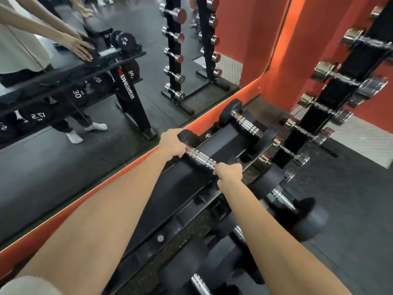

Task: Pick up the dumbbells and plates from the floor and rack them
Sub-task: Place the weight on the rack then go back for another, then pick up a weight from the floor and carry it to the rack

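Observation:
A black dumbbell with a chrome handle (200, 159) lies across the top tier of the black rack (170, 201). My left hand (172, 143) grips the handle's far end beside the far head. My right hand (228, 174) grips the near end of the same handle; the near head (268, 177) shows just past it. Another black dumbbell (246, 125) rests further along the top tier. A lower dumbbell (297, 211) sits on the tier below, to the right.
A wall mirror (85, 81) with an orange frame runs along the left, right behind the rack. A tall black stand of small chrome dumbbells (331, 99) rises at the right. More dumbbells (200, 282) fill the lower tier near me. Dark rubber floor (350, 199) lies to the right.

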A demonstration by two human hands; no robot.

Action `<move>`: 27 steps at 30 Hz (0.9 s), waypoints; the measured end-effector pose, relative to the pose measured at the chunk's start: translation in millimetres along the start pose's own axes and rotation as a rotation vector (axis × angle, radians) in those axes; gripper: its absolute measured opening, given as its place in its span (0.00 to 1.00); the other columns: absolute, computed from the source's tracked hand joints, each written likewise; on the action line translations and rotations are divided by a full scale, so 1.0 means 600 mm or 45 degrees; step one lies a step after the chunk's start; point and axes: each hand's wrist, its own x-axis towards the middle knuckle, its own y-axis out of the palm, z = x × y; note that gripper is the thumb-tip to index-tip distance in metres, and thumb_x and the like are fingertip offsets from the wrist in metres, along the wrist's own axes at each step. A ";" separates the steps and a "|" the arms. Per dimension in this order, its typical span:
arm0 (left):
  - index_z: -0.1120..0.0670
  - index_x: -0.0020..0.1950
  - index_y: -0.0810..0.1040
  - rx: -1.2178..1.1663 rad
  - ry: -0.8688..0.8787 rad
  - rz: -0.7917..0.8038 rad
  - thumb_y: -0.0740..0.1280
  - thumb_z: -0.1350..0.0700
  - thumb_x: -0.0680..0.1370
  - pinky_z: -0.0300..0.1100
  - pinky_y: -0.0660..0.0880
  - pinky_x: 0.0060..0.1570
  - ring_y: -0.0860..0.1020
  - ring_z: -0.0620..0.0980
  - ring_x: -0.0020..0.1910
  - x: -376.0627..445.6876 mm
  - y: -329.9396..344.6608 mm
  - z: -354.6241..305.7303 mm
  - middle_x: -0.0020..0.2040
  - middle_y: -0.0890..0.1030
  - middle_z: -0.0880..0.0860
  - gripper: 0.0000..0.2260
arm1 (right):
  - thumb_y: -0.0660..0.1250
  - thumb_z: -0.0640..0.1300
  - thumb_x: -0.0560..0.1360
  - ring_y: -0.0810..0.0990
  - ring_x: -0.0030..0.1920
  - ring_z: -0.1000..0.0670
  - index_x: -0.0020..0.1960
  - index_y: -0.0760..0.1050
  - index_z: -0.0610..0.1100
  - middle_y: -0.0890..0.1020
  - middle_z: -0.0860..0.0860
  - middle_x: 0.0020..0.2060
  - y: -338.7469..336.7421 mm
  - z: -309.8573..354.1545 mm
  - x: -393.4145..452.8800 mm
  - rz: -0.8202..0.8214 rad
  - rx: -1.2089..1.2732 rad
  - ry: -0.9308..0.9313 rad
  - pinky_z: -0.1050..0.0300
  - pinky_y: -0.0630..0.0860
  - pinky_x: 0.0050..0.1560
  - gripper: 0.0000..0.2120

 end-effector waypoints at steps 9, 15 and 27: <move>0.52 0.75 0.72 0.273 0.229 0.064 0.70 0.67 0.75 0.50 0.74 0.64 0.78 0.62 0.64 0.023 0.032 0.016 0.66 0.80 0.61 0.29 | 0.65 0.25 0.77 0.72 0.69 0.33 0.79 0.60 0.36 0.71 0.38 0.67 0.013 -0.016 0.002 0.094 -0.021 0.264 0.26 0.72 0.68 0.32; 0.55 0.79 0.61 0.692 0.298 -0.079 0.70 0.55 0.79 0.56 0.72 0.62 0.73 0.64 0.67 -0.039 0.047 0.019 0.69 0.73 0.62 0.31 | 0.66 0.33 0.78 0.74 0.69 0.34 0.75 0.66 0.38 0.74 0.40 0.67 -0.005 -0.022 -0.028 0.149 0.082 0.248 0.26 0.73 0.68 0.26; 0.51 0.58 0.82 0.055 0.653 0.139 0.61 0.45 0.83 0.51 0.75 0.59 0.80 0.54 0.56 -0.321 0.089 -0.095 0.54 0.84 0.50 0.14 | 0.63 0.44 0.84 0.84 0.44 0.52 0.52 0.77 0.45 0.85 0.49 0.53 -0.235 -0.092 -0.158 0.153 0.502 -0.078 0.57 0.78 0.45 0.05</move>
